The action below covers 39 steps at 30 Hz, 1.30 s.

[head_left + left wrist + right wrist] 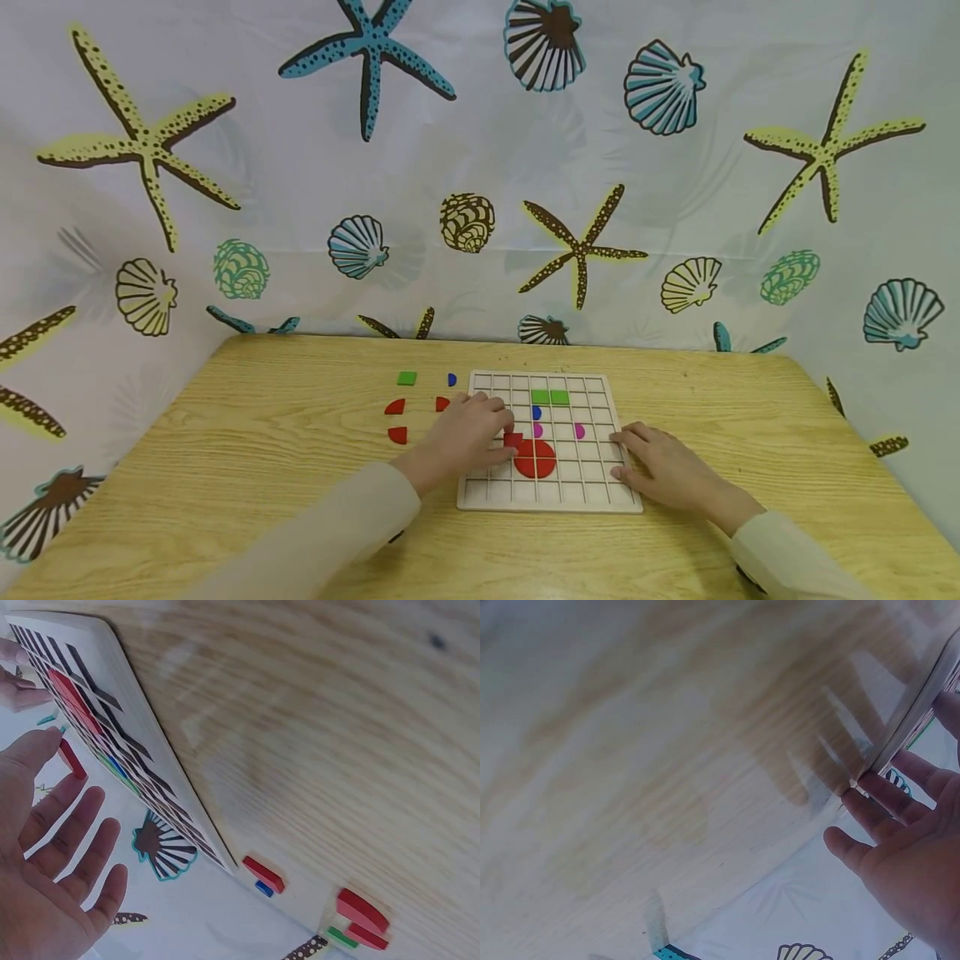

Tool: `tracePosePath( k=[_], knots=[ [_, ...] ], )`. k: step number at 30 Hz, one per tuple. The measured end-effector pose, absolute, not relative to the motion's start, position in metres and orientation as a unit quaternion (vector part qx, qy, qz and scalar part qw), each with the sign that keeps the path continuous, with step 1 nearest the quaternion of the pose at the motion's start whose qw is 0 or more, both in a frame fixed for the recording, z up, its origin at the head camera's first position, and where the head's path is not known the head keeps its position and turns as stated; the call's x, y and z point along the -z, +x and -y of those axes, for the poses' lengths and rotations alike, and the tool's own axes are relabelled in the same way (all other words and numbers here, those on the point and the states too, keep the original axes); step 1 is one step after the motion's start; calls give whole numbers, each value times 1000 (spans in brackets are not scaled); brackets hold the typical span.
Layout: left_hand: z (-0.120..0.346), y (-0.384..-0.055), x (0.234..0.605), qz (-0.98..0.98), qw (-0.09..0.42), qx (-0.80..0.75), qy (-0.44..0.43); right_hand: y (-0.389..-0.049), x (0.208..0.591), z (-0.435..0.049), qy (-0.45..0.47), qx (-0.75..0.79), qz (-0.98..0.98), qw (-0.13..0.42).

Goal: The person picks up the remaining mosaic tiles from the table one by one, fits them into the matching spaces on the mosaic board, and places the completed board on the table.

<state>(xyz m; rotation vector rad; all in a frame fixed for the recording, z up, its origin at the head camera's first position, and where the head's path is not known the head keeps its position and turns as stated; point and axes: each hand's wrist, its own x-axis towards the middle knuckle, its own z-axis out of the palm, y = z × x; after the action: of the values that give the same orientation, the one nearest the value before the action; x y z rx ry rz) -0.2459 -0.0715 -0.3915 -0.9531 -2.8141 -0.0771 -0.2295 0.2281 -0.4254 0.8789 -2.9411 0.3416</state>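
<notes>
A pale wooden grid board (622,500) lies on the table. My left hand (468,437) is over its left side, pinching a small red piece (72,759) between thumb and index finger; the other fingers are spread. The held piece is just above and left of a red disc (535,460) made of quarter pieces in the grid. Along the board's right edge, my right hand (667,467) rests with its fingertips and thumb at the rim. Also in the grid are green squares (550,397), a blue half-disc (536,412), and two magenta half-discs (580,431).
Left of the board lie a green square (407,378), a blue half-disc (452,380), and red quarter pieces (397,435), one partly beside my left hand. The wooden table (262,467) ends at a patterned curtain (450,283) behind and at the sides.
</notes>
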Motion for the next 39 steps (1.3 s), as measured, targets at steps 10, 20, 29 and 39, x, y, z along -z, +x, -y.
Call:
tracePosePath(
  k=[10, 20, 29, 39],
  knots=[
    [48, -243, 400, 935, 92, 29, -343, -231, 426, -228, 287, -110, 951, 26],
    [21, -239, 402, 930, 95, 25, -353, -230, 424, -228, 280, -115, 953, 20],
    [1, -236, 402, 929, 92, 12, -359, -230, 424, -227, 278, -114, 954, 16],
    [-11, -238, 409, 925, 110, 13, -363, -231, 426, -227, 284, -114, 952, 31]
  ],
)
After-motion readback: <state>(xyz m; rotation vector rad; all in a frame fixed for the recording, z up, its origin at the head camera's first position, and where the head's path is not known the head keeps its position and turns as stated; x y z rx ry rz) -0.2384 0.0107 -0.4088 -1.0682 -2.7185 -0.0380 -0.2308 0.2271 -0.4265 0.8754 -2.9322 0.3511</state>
